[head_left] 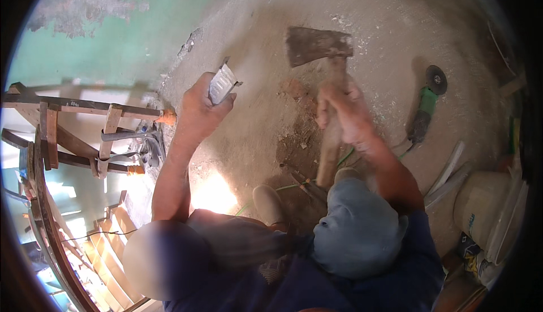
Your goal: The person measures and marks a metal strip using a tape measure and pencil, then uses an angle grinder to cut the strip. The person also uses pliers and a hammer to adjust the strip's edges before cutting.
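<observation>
My left hand (199, 107) is closed around a small silvery metal box (222, 84), which looks like an electrical wall box with thin tabs sticking out at its ends. To the right, my right hand (346, 110) grips a hatchet (318, 45) by its wooden handle, close below the head. The rusty, dark blade is raised over the floor and points left, and the handle runs down toward my knee. Slight motion blur softens the hatchet and the right hand. The box and the hatchet are apart.
A green angle grinder (427, 104) lies on the dusty floor at right. Loose rubble (302, 128) is scattered below the hatchet, near hand tools (305, 182) and a green cord. Wooden ladder-like frames (85, 107) stand at left beside a peeling green wall. A pale bucket (481, 204) is at far right.
</observation>
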Tool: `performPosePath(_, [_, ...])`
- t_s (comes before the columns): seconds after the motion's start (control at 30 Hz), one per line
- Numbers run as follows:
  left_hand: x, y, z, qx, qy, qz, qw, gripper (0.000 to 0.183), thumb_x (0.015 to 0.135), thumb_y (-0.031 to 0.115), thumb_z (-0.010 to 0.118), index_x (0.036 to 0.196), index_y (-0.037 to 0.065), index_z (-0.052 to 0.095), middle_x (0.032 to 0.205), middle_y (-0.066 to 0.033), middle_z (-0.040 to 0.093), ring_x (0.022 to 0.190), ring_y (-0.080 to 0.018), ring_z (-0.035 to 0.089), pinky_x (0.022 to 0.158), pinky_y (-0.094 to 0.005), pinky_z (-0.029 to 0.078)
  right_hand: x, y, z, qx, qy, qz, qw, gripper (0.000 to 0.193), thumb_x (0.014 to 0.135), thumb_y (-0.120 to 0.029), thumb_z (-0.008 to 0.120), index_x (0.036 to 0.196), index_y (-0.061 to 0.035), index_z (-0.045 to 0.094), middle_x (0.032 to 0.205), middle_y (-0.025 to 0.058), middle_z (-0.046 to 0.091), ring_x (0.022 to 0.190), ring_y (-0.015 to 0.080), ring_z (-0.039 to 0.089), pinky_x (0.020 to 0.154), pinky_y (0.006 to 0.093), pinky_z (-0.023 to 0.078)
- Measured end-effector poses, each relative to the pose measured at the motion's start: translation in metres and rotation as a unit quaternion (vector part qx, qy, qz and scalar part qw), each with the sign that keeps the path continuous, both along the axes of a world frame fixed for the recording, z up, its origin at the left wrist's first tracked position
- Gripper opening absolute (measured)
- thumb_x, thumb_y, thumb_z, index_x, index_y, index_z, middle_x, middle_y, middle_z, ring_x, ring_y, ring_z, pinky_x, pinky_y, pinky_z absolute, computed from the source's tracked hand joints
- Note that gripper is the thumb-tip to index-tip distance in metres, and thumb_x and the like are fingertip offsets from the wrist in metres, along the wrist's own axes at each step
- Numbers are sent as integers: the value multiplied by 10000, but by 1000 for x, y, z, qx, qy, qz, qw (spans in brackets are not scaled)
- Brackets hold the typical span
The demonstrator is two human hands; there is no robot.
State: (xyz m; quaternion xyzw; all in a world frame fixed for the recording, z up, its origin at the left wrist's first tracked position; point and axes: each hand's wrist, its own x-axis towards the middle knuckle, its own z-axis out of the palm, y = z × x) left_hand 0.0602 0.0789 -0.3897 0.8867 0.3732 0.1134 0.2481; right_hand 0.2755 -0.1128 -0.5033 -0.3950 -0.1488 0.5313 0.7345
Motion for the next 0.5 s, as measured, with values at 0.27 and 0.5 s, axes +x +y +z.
performPosePath(0.27, [24, -7, 0, 62, 1, 3, 998, 343, 846, 211, 765, 1095, 44, 598, 857, -169, 674, 772, -311, 641, 682, -406, 512, -57, 25, 42, 27, 96, -6, 995, 233, 958, -201, 676, 1081, -86, 515, 806, 40, 564, 619, 151, 596, 509, 362, 537])
performPosePath(0.5, [30, -16, -2, 68, 16, 2, 998, 320, 850, 177, 772, 1078, 27, 604, 773, -136, 642, 673, -179, 599, 646, -350, 497, -63, 22, 47, 56, 95, 23, 994, 205, 966, -177, 664, 1065, -86, 509, 806, 48, 574, 611, 157, 592, 518, 376, 539])
